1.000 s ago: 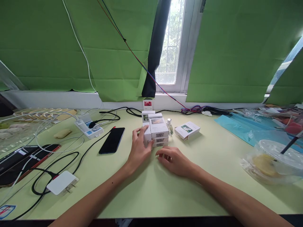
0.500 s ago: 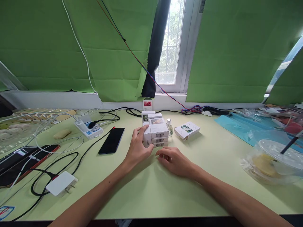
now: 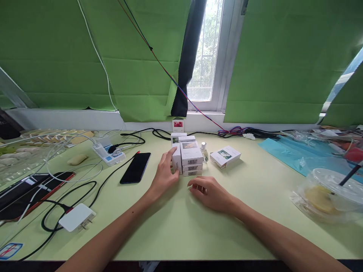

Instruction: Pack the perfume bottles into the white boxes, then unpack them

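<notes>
Three small white boxes lie stacked (image 3: 192,158), barcodes on their near ends and a picture on the top one. Against the stack's left side a white box (image 3: 176,158) stands on edge. My left hand (image 3: 165,172) is closed on this upright box, thumb at its near end and fingers along its far left side. My right hand (image 3: 208,190) rests on the table just in front of the stack, fingers loosely curled and apart, holding nothing. A small glass bottle with a silver cap (image 3: 204,152) stands right of the stack. Farther right lies another white box (image 3: 226,156), its near end flap apparently loose.
More white boxes (image 3: 178,135) stand behind the stack. To the left lie a black phone (image 3: 135,168), a power strip (image 3: 107,154), a white charger (image 3: 77,217) and several cables. On the right are a clear plastic cup (image 3: 330,192) and blue sheeting (image 3: 289,153).
My left thumb has shifted slightly left, baring more of the upright box's near end. My right hand stays almost still. The whole view has shifted a little.
</notes>
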A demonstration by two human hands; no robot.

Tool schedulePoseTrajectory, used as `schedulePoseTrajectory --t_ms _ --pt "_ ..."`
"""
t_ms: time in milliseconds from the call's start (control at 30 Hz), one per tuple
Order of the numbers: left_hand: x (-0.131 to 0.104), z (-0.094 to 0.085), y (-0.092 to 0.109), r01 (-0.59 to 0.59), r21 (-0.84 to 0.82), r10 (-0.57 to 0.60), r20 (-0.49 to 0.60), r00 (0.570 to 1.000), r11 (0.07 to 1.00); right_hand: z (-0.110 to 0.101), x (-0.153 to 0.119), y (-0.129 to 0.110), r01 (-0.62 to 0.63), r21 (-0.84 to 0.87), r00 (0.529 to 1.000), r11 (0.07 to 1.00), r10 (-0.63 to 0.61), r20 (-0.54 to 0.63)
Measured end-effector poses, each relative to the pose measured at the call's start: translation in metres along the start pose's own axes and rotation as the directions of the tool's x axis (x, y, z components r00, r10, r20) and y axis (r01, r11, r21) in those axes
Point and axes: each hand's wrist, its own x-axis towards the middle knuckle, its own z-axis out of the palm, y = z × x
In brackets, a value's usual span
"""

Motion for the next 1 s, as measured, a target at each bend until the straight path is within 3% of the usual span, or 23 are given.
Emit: schedulePoseTrajectory --t_ms 433,1000 --pt "0.005 0.003 -0.015 -0.006 -0.085 0.008 0.032 0.999 0.996 0.002 -0.001 0.004 0.015 -0.008 1.000 1.000 -0.015 -0.001" --pt "0.004 0.005 -0.013 -0.008 -0.067 0.010 0.025 1.000 0.998 0.001 -0.001 0.007 0.038 -0.033 0.998 0.999 -0.039 -0.045"
